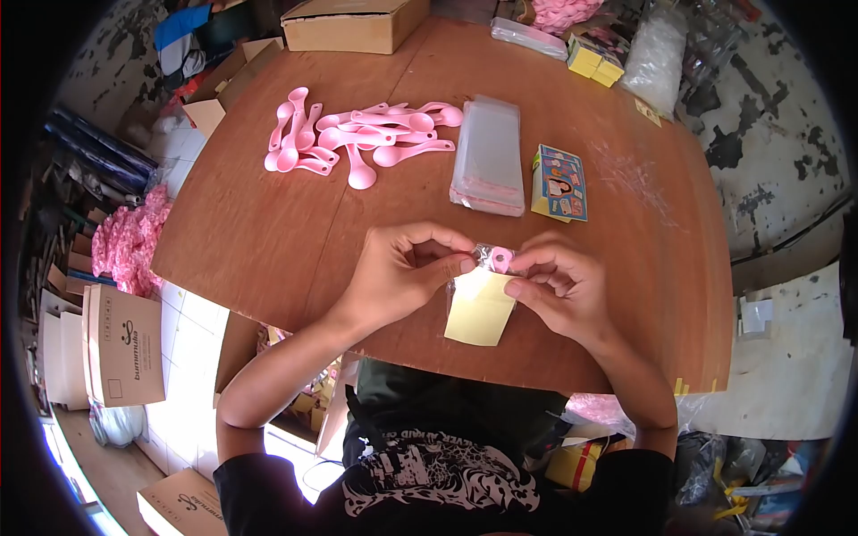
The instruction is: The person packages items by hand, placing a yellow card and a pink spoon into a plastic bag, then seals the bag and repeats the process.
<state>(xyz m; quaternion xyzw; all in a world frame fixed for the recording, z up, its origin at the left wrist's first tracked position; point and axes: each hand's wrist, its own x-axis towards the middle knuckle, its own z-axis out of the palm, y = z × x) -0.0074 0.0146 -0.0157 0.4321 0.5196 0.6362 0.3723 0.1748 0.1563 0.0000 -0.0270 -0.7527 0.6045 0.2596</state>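
Between my hands, near the table's front edge, is a clear plastic bag point(483, 253). A pale yellow card point(481, 308) covers most of its front, and the holed end of a pink spoon handle point(502, 260) shows at the top. My left hand point(404, 270) pinches the bag's top left corner. With thumb and fingers closed, my right hand point(563, 284) grips its top right side. Beyond them lie a pile of pink measuring spoons point(362, 136), a stack of clear plastic bags point(487, 156) and a stack of printed cards point(560, 184).
On the wooden table point(250, 241), a cardboard box point(353, 27) stands at the far edge. Yellow card stacks point(595, 58) and a bulky clear plastic bundle point(655, 58) sit at the far right. Cartons point(125, 347) and a pink bundle point(131, 241) are on the left.
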